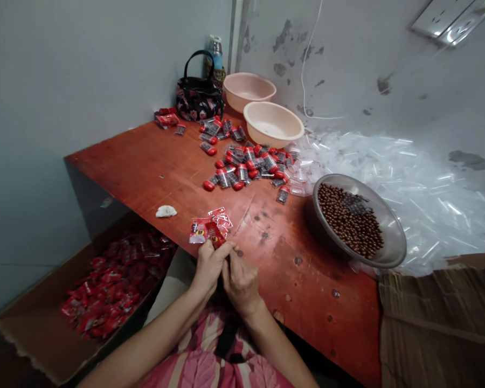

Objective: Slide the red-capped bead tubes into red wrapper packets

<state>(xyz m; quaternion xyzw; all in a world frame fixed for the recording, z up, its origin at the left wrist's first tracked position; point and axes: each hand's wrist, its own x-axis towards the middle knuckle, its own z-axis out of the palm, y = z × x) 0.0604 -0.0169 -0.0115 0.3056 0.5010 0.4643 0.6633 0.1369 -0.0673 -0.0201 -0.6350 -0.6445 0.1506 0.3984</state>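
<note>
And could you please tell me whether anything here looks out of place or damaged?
Yes: the wall has irregular dark patches breaking its pale surface, possibly flaked paint. A white scrap also lies on the table near its left edge, looking unlike the red packets nearby.

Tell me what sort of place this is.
Probably a small hand-packing workroom, judging by the grey basin of brown balls, the heap of clear plastic pieces and the carton of red packets.

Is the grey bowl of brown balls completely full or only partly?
Partly filled: brown balls lie inside the grey bowl, with its inner wall showing above them.
</note>
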